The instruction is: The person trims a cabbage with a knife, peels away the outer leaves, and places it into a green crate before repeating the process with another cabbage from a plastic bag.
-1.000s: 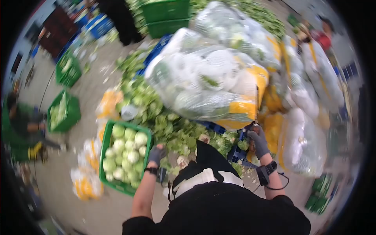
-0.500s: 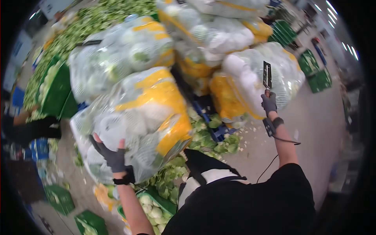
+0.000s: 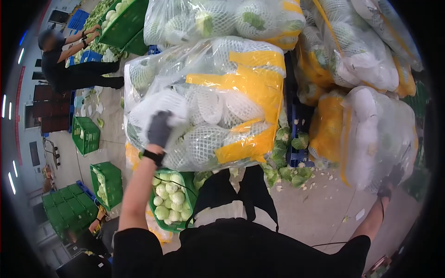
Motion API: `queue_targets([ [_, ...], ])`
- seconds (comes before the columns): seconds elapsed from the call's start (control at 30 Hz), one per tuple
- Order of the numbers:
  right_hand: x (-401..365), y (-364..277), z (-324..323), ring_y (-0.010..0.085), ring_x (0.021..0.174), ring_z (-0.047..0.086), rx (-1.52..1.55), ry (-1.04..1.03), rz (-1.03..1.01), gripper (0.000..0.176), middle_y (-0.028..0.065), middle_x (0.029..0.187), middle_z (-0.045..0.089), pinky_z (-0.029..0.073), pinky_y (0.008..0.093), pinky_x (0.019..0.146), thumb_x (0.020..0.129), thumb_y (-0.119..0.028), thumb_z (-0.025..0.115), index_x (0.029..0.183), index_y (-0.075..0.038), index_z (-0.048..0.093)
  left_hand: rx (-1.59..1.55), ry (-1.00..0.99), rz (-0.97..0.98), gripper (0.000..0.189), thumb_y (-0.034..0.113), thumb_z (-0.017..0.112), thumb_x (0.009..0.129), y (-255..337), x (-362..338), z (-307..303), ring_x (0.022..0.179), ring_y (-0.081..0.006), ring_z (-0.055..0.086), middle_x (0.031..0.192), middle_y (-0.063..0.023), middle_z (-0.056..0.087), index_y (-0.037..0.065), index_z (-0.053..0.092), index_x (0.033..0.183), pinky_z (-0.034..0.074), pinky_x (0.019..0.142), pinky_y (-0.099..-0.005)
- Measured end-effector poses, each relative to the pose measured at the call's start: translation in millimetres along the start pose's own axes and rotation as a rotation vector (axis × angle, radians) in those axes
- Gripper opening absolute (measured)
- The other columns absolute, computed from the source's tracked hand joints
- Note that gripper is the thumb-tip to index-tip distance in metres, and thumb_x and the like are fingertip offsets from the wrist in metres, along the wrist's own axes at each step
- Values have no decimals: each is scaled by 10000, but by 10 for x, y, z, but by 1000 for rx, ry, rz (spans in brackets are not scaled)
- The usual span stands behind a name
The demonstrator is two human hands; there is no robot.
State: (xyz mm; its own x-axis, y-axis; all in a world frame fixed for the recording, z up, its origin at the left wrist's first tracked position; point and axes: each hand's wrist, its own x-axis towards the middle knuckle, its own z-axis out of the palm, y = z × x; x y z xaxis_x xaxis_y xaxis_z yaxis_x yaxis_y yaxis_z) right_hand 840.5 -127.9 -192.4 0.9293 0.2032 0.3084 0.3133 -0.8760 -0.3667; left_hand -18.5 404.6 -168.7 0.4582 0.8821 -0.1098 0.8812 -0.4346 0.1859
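My left hand (image 3: 161,129), in a dark grey glove, is over the large clear bag (image 3: 250,106) with yellow tape, at a blurred white bundle (image 3: 169,104). Its fingers are smeared, so I cannot make out whether they grip it. White foam nets wrap the round pale vegetables in the bag. At the far right, my right hand (image 3: 393,177) is a dark blur against another wrapped bag (image 3: 375,139). Whether the slotted flat blade, seen earlier, is still in it cannot be made out.
More stuffed bags (image 3: 218,21) are stacked behind. Below my left arm stands a green crate (image 3: 153,204) of cabbages. Cabbage leaves (image 3: 296,176) litter the floor beside a blue pallet (image 3: 294,153). At the left, a person (image 3: 55,60) handles a green crate (image 3: 134,28); another person (image 3: 92,236) is lower down.
My view has turned, shifting the bags. My left hand has gone from spread fingers to the white bundle. My right hand has dropped lower right; the blade no longer shows.
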Motion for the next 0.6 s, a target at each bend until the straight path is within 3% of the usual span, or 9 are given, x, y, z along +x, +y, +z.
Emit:
queue_targets([
  [0.03, 53, 37, -81, 247, 982, 542, -26, 41, -93, 587, 154, 1099, 568, 406, 332, 846, 785, -352, 593, 1207, 22, 430, 212, -116, -102, 419, 2, 571, 636, -164, 113, -235, 935, -317, 519, 1021, -122, 557, 141, 557, 1031, 428, 809, -383],
  [0.1, 84, -195, -176, 251, 971, 549, -113, 2, 132, 555, 144, 1087, 579, 409, 333, 842, 788, -383, 583, 1173, 4, 481, 383, -48, -171, 392, 23, 591, 631, -473, 201, -330, 929, -337, 512, 1009, -130, 542, 116, 550, 1009, 430, 808, -396],
  [0.17, 60, -128, -143, 233, 980, 554, 185, -3, 94, 487, 110, 1098, 585, 409, 339, 855, 796, -408, 567, 1140, -65, 537, 301, 25, -162, 408, 18, 594, 627, -515, 331, -169, 958, -343, 499, 1041, -143, 530, 109, 549, 1022, 425, 827, -386],
  [0.23, -93, -763, -287, 277, 990, 556, -63, -22, 196, 458, 141, 1080, 592, 412, 352, 859, 816, -399, 527, 1140, -74, 535, 162, 95, -58, 426, 40, 602, 629, -387, 552, 59, 988, -353, 485, 1069, -170, 516, 85, 542, 1048, 421, 848, -389],
  [0.33, 206, -433, 85, 271, 1033, 533, -106, -105, -53, 451, 143, 1117, 571, 398, 354, 882, 835, -370, 488, 1149, -47, 521, 305, 141, 158, 446, 173, 593, 684, -199, 885, 536, 1098, -336, 449, 1166, -172, 502, 58, 527, 1110, 378, 928, -381],
  [0.37, 241, -389, 115, 270, 1047, 526, -145, -134, -96, 449, 143, 1130, 564, 393, 355, 889, 842, -360, 475, 1151, -38, 517, 705, -47, 148, 417, 209, 529, 757, -577, 1091, 972, 1149, -306, 423, 1201, -147, 500, 28, 516, 1132, 342, 969, -373],
  [0.4, 212, -382, 120, 268, 1061, 518, -198, -144, -102, 447, 144, 1142, 557, 388, 356, 897, 848, -351, 462, 1154, -28, 512, 165, 124, 327, 364, 202, 463, 804, -679, 1215, 1117, 1128, -288, 446, 1185, -124, 522, 41, 535, 1122, 331, 975, -382],
  [0.53, 156, -1154, -133, 260, 1118, 488, -381, -121, 25, 442, 146, 1192, 529, 369, 358, 928, 873, -312, 410, 1166, 8, 495, 107, -222, 220, 351, 194, 453, 807, -39, 1433, 613, 1127, -292, 444, 1178, -131, 525, 50, 545, 1113, 315, 987, -389],
  [0.6, 527, -103, 260, 239, 810, 572, -158, -22, 85, 505, 95, 901, 617, 435, 344, 761, 818, -480, 482, 1099, -68, 561, 141, -278, 188, 345, 190, 447, 809, 203, 1374, 388, 1126, -294, 444, 1175, -134, 527, 55, 549, 1109, 308, 993, -393],
])
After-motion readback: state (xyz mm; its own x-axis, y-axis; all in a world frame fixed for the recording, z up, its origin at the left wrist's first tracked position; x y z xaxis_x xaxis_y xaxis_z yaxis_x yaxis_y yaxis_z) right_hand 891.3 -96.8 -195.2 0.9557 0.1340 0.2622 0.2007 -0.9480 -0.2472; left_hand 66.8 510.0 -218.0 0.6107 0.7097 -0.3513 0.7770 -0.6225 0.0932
